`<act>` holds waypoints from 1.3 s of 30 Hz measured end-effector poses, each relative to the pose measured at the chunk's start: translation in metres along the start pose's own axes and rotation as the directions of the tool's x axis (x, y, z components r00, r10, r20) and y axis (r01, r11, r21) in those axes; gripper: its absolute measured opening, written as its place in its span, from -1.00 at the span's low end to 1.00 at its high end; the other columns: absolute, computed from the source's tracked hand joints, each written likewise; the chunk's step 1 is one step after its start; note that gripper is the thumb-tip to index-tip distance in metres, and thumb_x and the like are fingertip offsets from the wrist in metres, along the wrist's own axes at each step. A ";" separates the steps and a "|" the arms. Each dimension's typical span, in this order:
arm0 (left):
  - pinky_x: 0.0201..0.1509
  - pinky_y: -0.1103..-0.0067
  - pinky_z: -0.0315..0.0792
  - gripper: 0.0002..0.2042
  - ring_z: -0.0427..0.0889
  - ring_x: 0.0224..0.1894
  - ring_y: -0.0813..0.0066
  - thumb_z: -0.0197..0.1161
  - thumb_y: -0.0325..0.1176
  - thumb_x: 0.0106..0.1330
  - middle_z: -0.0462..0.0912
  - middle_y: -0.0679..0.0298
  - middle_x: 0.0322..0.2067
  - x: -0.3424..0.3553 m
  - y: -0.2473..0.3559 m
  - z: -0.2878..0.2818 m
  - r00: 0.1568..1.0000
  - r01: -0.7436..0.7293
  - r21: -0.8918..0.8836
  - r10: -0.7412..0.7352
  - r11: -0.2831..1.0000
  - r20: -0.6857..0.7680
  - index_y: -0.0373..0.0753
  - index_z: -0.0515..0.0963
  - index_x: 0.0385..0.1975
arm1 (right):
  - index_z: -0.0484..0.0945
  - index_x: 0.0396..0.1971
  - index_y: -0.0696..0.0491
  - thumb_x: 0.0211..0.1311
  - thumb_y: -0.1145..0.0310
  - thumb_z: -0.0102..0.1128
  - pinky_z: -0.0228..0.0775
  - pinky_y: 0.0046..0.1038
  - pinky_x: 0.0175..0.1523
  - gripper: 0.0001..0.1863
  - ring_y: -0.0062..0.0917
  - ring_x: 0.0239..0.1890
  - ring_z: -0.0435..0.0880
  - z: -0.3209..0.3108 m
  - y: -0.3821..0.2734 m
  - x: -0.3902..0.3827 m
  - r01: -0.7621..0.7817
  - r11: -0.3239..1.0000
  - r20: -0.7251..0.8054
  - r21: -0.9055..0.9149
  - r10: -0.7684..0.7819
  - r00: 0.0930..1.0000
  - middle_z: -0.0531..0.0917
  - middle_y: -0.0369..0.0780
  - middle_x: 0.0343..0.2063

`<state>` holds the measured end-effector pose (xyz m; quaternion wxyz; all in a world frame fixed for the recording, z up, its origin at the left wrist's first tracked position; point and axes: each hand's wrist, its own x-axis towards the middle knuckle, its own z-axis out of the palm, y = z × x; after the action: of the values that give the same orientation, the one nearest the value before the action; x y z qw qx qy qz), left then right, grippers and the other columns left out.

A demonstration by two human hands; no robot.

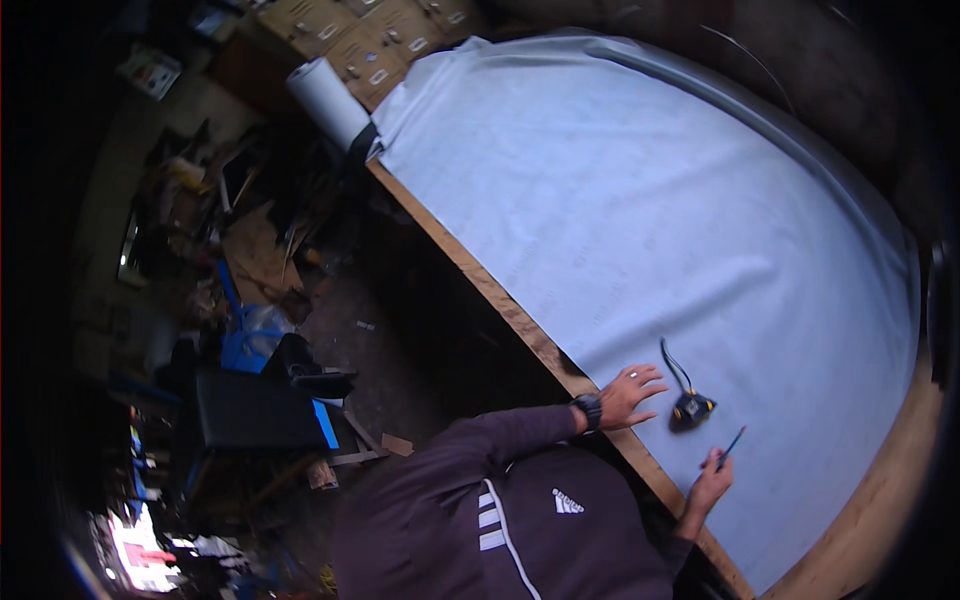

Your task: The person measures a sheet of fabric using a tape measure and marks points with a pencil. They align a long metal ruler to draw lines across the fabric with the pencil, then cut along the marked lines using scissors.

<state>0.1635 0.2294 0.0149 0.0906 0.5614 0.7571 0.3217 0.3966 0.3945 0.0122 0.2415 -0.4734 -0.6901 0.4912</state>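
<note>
My left hand (pixel 628 396) is at the near edge of a wide table, its fingers spread over a pale grey-white sheet of material (pixel 540 200). It wears a ring, with a dark watch (pixel 588 410) on the wrist, and grips nothing. To the right of its fingertips sits a black and yellow tape measure (pixel 690 410) with a dark wrist strap lying on the sheet. Lower right, my right hand (pixel 709 486) holds a slim dark pencil or pen (pixel 734 445), its tip pointing up and away from me. Which of the two it is I cannot tell.
A bare wooden edge (pixel 480 275) borders the sheet. A white roll (pixel 330 105) stands by the far left corner, near brown metal lockers (pixel 385 45). A black padded bench (pixel 255 410) and scattered scraps lie on the left.
</note>
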 end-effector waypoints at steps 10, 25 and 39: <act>0.17 0.38 0.46 -0.72 0.58 0.07 0.13 0.30 -0.35 0.25 0.60 0.13 -0.03 -0.297 -0.163 -0.126 0.571 0.650 -0.315 -0.719 0.691 -0.397 -0.25 0.58 -0.05 | 0.66 -0.39 0.25 0.48 -0.04 -0.14 0.32 -0.58 -0.39 -0.37 -0.57 -0.58 0.54 0.224 -0.131 -0.072 -0.048 0.987 0.734 0.153 -0.081 0.674 0.56 -0.22 -0.69; 0.07 0.54 0.54 -0.71 0.68 -0.06 0.43 0.29 -0.41 0.33 0.69 0.13 -0.08 -0.515 -0.351 -0.291 -0.023 0.524 -0.790 -0.921 0.320 -0.388 -0.36 0.58 0.00 | 0.56 -0.15 0.09 0.24 0.35 0.24 0.51 -0.29 -0.20 -0.78 -0.25 -0.33 0.68 0.613 -0.266 -0.119 0.810 0.565 0.765 0.159 -0.589 0.261 0.69 -0.12 -0.34; -0.16 0.66 0.50 -0.71 0.62 -0.22 0.62 0.23 -0.25 0.41 0.69 0.34 -0.18 -0.440 -0.692 -0.578 0.113 0.397 -0.857 -0.944 0.330 -0.311 -0.22 0.57 0.04 | 0.46 -0.27 0.04 -0.03 0.47 0.20 0.40 -0.14 -0.30 -0.74 -0.15 -0.32 0.56 0.911 -0.364 -0.084 0.913 0.345 0.723 -0.218 -0.571 0.389 0.52 -0.10 -0.38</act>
<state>-0.5173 -0.5062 -0.0423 0.0515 -0.1625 0.7344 0.6570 -0.4456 -0.1150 -0.0114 0.0859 0.0248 -0.9799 0.1785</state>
